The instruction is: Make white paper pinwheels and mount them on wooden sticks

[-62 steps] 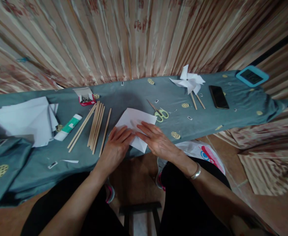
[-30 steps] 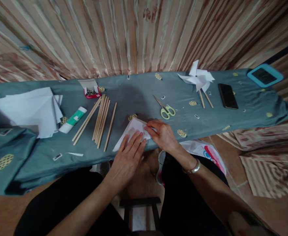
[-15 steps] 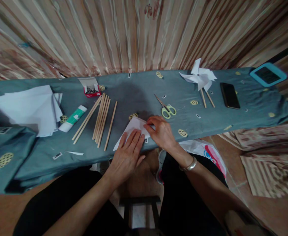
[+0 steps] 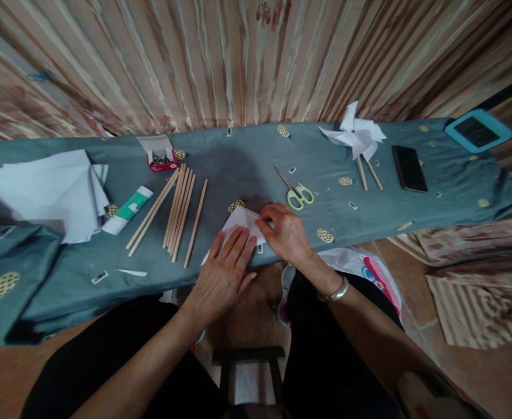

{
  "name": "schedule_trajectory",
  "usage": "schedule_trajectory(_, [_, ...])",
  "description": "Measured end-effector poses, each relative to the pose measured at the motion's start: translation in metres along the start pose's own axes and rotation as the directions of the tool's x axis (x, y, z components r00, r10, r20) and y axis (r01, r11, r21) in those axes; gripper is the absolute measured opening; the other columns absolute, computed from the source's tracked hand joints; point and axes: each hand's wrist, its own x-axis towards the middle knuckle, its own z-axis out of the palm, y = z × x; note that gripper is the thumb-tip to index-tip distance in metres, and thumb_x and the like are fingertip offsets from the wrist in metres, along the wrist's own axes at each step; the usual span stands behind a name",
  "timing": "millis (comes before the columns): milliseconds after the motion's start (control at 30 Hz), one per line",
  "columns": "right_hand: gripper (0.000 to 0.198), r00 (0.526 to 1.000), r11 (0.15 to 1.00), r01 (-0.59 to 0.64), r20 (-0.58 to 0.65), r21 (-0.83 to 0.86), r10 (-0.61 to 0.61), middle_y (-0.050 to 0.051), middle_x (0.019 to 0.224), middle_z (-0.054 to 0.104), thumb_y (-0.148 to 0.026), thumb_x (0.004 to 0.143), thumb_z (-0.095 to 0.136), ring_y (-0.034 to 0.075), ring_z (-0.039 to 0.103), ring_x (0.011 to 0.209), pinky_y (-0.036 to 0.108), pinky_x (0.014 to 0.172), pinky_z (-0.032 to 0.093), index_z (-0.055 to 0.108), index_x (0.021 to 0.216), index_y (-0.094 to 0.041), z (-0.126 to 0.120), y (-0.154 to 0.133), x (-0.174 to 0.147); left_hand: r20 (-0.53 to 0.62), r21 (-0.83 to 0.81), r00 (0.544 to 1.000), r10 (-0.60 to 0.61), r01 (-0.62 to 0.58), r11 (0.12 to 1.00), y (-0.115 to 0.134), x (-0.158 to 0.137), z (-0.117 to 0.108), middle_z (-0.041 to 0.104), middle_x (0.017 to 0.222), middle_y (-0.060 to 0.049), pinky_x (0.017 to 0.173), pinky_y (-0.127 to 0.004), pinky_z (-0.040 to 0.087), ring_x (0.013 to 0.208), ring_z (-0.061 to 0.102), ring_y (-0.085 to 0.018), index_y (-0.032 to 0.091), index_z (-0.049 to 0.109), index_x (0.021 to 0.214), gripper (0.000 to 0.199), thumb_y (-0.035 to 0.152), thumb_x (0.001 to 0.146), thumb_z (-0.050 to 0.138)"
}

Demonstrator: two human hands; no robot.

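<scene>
A folded sheet of white paper (image 4: 243, 217) lies at the near edge of the cloth-covered table, partly hidden under my hands. My left hand (image 4: 226, 265) rests flat on it, fingers stretched out and pointing away from me. At the paper's right corner, my right hand (image 4: 284, 231) pinches the edge between thumb and fingers. Just beyond the right hand lie scissors (image 4: 298, 195) with pale green handles. Left of the paper, several wooden sticks (image 4: 181, 209) are laid out, one of them (image 4: 196, 224) apart from the others.
Further left are a green-and-white glue tube (image 4: 129, 209), a stack of white paper (image 4: 46, 192) and a small red box (image 4: 163, 163) of metal pieces. Two white paper pinwheels (image 4: 355, 137), a phone (image 4: 408, 167) and a blue-framed device (image 4: 478, 131) occupy the right side. A curtain (image 4: 221, 64) hangs behind.
My left hand has slid very slightly toward me and left on the paper. The right hand keeps its pinch at the corner. The view has shifted a little.
</scene>
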Motion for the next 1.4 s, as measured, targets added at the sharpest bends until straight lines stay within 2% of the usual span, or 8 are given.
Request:
schedule_trajectory(467, [0.014, 1.0, 0.999, 0.0, 0.026, -0.054, 0.002, 0.01, 0.088, 0.069, -0.02, 0.089, 0.054, 0.024, 0.06, 0.088, 0.035, 0.083, 0.046, 0.063, 0.08, -0.018, -0.0009, -0.0021, 0.0021, 0.026, -0.006, 1.0, 0.005, -0.005, 1.0, -0.0027, 0.0011, 0.0005, 0.046, 0.148, -0.023, 0.116, -0.055, 0.03, 0.141, 0.039, -0.034, 0.005, 0.041, 0.143, 0.061, 0.033, 0.091, 0.057])
schedule_trajectory(1133, [0.015, 1.0, 0.997, -0.005, 0.023, -0.074, 0.007, 0.01, 0.087, 0.068, -0.019, 0.09, 0.052, 0.024, 0.059, 0.087, 0.035, 0.082, 0.046, 0.064, 0.08, -0.018, -0.0007, -0.0033, 0.0024, 0.02, -0.037, 1.0, 0.004, -0.004, 0.999, -0.0039, 0.001, 0.0024, 0.044, 0.15, -0.022, 0.117, -0.054, 0.03, 0.143, 0.036, -0.033, 0.006, 0.038, 0.145, 0.059, 0.03, 0.093, 0.052])
schedule_trajectory(1400, [0.014, 0.999, 0.993, 0.019, 0.029, -0.116, -0.016, 0.01, 0.091, 0.068, -0.02, 0.092, 0.053, 0.025, 0.059, 0.092, 0.035, 0.085, 0.046, 0.063, 0.082, -0.018, -0.0028, -0.0052, 0.0012, 0.043, -0.026, 0.999, -0.003, 0.004, 1.0, -0.0033, 0.0018, 0.0031, 0.043, 0.15, -0.023, 0.117, -0.053, 0.03, 0.143, 0.036, -0.034, 0.006, 0.042, 0.143, 0.058, 0.03, 0.092, 0.054])
